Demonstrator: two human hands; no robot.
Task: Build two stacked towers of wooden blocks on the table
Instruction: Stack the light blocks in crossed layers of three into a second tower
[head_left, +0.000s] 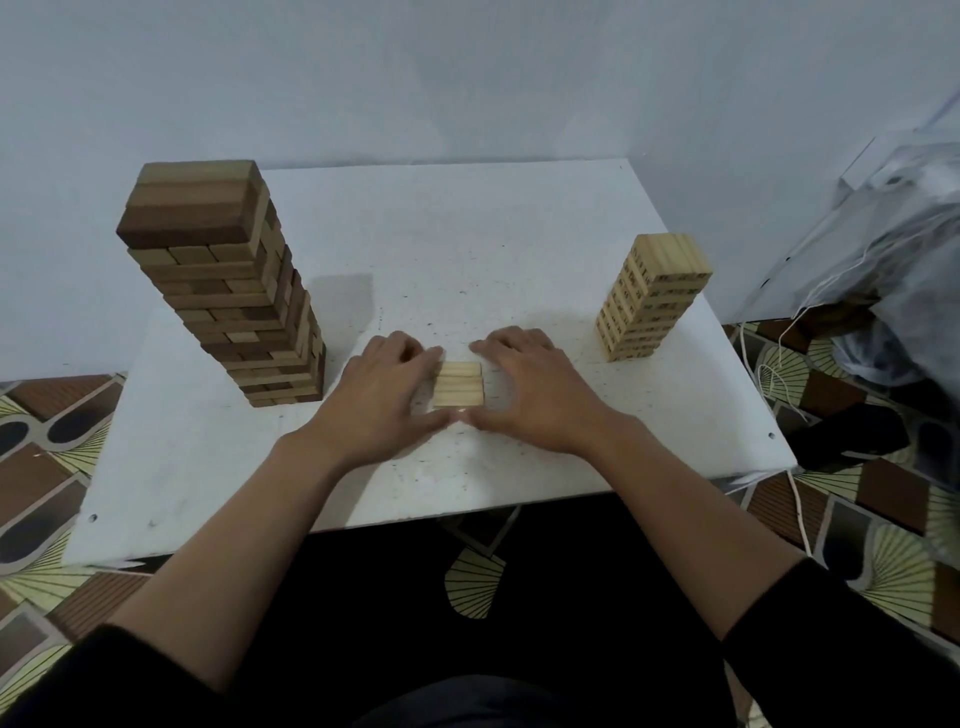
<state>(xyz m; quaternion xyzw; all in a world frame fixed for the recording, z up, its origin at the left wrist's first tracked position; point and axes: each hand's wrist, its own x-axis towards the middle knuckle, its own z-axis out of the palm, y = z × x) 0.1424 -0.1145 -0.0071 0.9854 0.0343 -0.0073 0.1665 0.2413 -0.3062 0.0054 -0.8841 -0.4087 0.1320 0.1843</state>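
The person wears black sleeves, left sleeve (104, 675) at seven o'clock and right sleeve (841, 639) at five, ending near the elbows, with black clothing (493, 701) at six.

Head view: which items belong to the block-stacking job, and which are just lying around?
Job: dark block tower, pale block tower, row of pale blocks, left hand, right hand, table.
Lying about: plastic bag, white cord.

Tall mixed dark-and-light brown wooden block tower (223, 291); shorter pale pine block tower (655, 296) with black printed marks; white rectangular table (467, 260), dark-speckled; patterned floor tiles (883, 519) brown, black, cream fan motifs.
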